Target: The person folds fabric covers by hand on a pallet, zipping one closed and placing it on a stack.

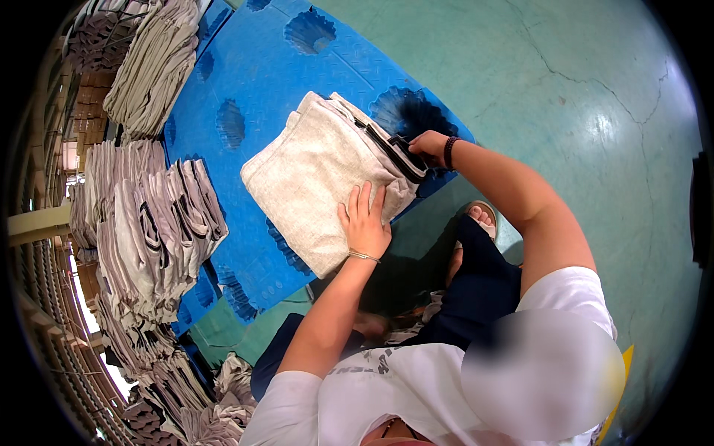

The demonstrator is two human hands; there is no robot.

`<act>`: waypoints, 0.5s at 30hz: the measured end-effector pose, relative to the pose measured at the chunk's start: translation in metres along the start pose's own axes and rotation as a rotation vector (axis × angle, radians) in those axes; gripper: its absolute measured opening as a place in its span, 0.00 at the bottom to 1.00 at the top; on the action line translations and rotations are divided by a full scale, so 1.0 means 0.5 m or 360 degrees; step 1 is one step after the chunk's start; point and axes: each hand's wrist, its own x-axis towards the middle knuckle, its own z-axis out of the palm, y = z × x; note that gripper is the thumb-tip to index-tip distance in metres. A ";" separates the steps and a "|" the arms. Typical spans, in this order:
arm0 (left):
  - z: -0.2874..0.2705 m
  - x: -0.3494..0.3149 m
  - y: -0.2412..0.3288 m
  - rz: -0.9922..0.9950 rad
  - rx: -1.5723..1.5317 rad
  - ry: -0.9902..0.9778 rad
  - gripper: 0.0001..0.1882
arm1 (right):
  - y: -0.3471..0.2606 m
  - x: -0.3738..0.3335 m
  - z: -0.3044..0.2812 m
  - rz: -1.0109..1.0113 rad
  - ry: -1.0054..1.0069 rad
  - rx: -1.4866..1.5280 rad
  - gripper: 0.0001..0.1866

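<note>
Folded beige cloth stack (320, 178) w/ dark-trimmed edges, lying flat on blue plastic pallet (253, 97), near pallet's front edge, just ahead of feet. Left hand (364, 223) spread flat, fingers apart, pressing down on stack's near corner. Right hand (428, 145) curled at stack's right end, fingertips pinching black trim strip (398, 156) where layers meet. Both wrists w/ bracelets: thin chain on left, dark beads on right.

Step in hand, by the look of it: squaring up / counting layers of stack, one hand anchoring, other working the edge. Next move prob. calls for keeping left palm down so layers don't slide, while right fingers separate or align trim ends w/o dragging top piece off.

Further out: more grey-beige folded pieces (160, 223) fanned in rows at pallet's left side, another pile (149, 63) at upper left, loose heap (223, 401) lower left on floor. Green concrete floor (565, 89), cracked, to right. Sandalled foot (480, 215) visible beside pallet edge, dark trousers, white tee. Shelving (44, 320) along far left, blurred by lens curve, contents can't tell.
</note>
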 end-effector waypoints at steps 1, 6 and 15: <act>-0.001 0.000 0.000 -0.0002 -0.0001 -0.0006 0.35 | -0.002 -0.006 0.008 -0.0022 0.0028 0.0050 0.09; -0.005 0.001 0.004 -0.0013 -0.0014 -0.0014 0.35 | -0.005 -0.016 0.025 -0.0079 0.0023 0.0131 0.11; -0.007 0.001 0.004 -0.0014 0.0000 -0.0022 0.36 | -0.009 -0.013 0.030 -0.0136 0.0150 0.0033 0.12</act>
